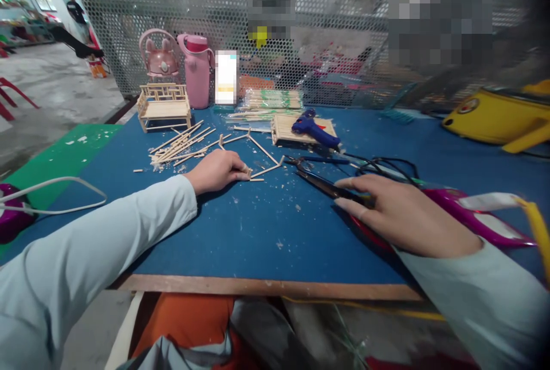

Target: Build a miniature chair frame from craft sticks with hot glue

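Observation:
My left hand (217, 172) rests low over the blue table, thumb and fingers pinched on a corner of a thin wooden stick frame (264, 149). The frame lies open-shaped on the tabletop; my fingers hide part of it. In my right hand (399, 212) are long-nosed pliers (315, 182) with red and black handles. Their tips point left, close to the frame's right corner. Loose wooden sticks (180, 146) lie in a heap beyond my left hand. A blue glue gun (315, 128) sits on a small slatted wooden piece (281, 132) farther back.
A small wooden bench model (165, 109) stands at the back left, before a pink bottle (197, 72). Bagged sticks (272, 99) lie along the perforated metal screen (344, 20). Black cable (389, 166), a purple-and-white object (490, 224) and a yellow container (490, 115) are on the right.

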